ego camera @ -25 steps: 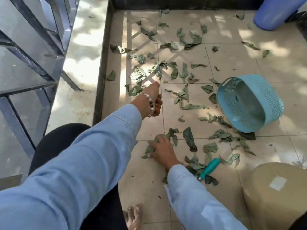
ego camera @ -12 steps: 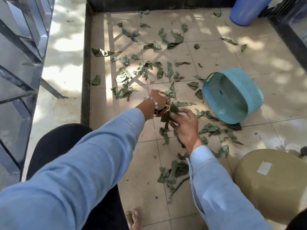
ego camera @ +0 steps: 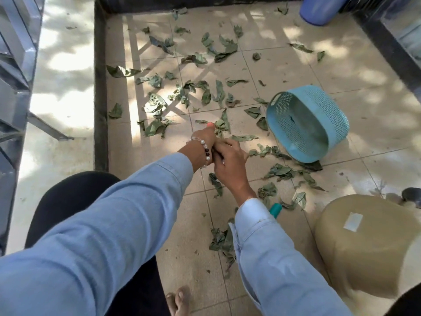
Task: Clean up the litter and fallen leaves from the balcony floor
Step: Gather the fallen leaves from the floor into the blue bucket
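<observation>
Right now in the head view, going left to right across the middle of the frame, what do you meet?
Metal railing → dark balcony curb → left hand → right hand → tipped blue mesh basket.

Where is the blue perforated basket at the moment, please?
In the head view the blue perforated basket lies tipped on its side on the tiled floor, right of the right hand, with fallen leaves scattered beside it.

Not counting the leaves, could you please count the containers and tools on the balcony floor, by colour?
Light blue: 1, the mesh basket lying on its side
Dark blue: 1, the bucket at the far edge, partly out of view
Tan: 1, the overturned container
Teal: 1, a tool handle, mostly hidden
Total: 4
</observation>
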Demonstrator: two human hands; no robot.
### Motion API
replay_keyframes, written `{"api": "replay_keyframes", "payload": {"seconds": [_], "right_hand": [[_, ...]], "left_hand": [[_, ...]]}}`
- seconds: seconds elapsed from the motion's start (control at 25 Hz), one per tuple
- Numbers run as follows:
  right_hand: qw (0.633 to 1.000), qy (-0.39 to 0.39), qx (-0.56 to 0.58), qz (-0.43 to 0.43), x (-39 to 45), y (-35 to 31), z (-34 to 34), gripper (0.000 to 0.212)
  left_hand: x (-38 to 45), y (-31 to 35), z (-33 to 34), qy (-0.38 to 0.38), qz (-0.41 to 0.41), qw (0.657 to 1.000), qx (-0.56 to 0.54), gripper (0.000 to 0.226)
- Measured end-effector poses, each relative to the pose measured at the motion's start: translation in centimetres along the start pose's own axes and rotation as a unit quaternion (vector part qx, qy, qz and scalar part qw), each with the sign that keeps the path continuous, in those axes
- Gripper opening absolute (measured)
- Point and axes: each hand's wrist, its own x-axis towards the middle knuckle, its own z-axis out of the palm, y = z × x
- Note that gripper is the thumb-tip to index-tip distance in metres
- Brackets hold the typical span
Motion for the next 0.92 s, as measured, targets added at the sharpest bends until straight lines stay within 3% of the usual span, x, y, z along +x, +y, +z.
{"api": "replay_keyframes", "payload": {"seconds": [0.04,0.12,0.16,0.2,0.24,0.28,0.32,0.36,0.4,0.44,0.48,0.56,0.64,0.72,0.76,0.8,0.84,0.88,0.92], "right_hand": [[0.998,-0.057,0.018,0.01,0.0,0.6,-0.1,0.028],[0.966,-0.068,0.23,0.1,0.1,0.9,-0.6,0.026],[0.913,-0.023,0.376,0.159,-0.1,0.6,-0.9,0.022],[0.83,0.037,0.508,0.227,-0.4,0.5,-0.9,0.018],[0.763,0.096,0.576,0.278,-0.6,0.5,-0.5,0.016],[0.748,0.129,0.569,0.315,-0.9,1.0,0.1,0.014],[0.795,0.124,0.484,0.344,-1.2,2.0,1.1,0.013],[0.889,0.069,0.315,0.325,-1.7,3.3,2.3,0.018],[0.962,-0.043,0.094,0.252,-2.9,4.9,3.7,0.03],[0.973,-0.138,-0.078,0.166,-4.2,6.8,5.0,0.042],[0.955,-0.203,-0.198,0.091,-5.5,8.3,6.1,0.05],[0.925,-0.244,-0.29,0.015,-6.9,9.5,6.8,0.052],[0.909,-0.27,-0.317,-0.001,-6.5,9.7,5.9,0.042],[0.958,-0.193,-0.189,0.093,-5.7,8.8,4.1,0.035],[0.97,-0.123,-0.056,0.201,-5.1,7.8,2.6,0.032],[0.95,-0.035,0.105,0.291,-4.3,6.8,1.2,0.029],[0.898,0.048,0.251,0.358,-3.4,6.1,-0.4,0.027],[0.838,0.116,0.364,0.389,-2.3,5.5,-1.6,0.026],[0.809,0.149,0.411,0.394,-1.3,4.5,-2.4,0.025]], "left_hand": [[0.7,0.0,-0.1,0.034,0.029,0.999,0.024,0.049],[0.9,0.3,0.2,0.081,0.079,0.99,0.089,0.051],[0.7,0.5,0.2,0.089,0.094,0.984,0.125,0.05],[0.8,0.6,0.1,0.087,0.107,0.979,0.153,0.05],[0.3,0.7,-0.2,0.073,0.11,0.975,0.179,0.048],[0.1,0.9,-0.4,0.046,0.109,0.972,0.202,0.044],[-0.6,1.0,-0.5,0.017,0.095,0.972,0.213,0.037],[-1.0,1.0,-0.6,-0.014,0.07,0.975,0.21,0.034],[-1.7,0.9,-0.5,-0.036,0.041,0.978,0.201,0.032],[-1.7,0.7,-0.5,-0.059,0.021,0.979,0.195,0.032],[-1.7,0.4,-0.5,-0.081,0.01,0.978,0.19,0.033],[-1.3,-0.2,-0.7,-0.077,-0.001,0.981,0.179,0.032],[-1.4,-0.2,-1.0,-0.065,-0.031,0.982,0.177,0.022],[-1.5,-0.4,-0.9,-0.053,-0.035,0.976,0.21,0.018],[-1.3,-0.4,-0.8,-0.053,-0.02,0.974,0.218,0.017],[-1.6,-0.5,-0.5,-0.058,-0.026,0.974,0.219,0.017],[-1.2,-0.8,-0.4,-0.059,-0.009,0.972,0.225,0.017],[-1.2,-1.2,0.1,-0.059,-0.017,0.976,0.21,0.019],[-1.0,-1.5,0.3,-0.069,-0.009,0.98,0.187,0.021]]}}
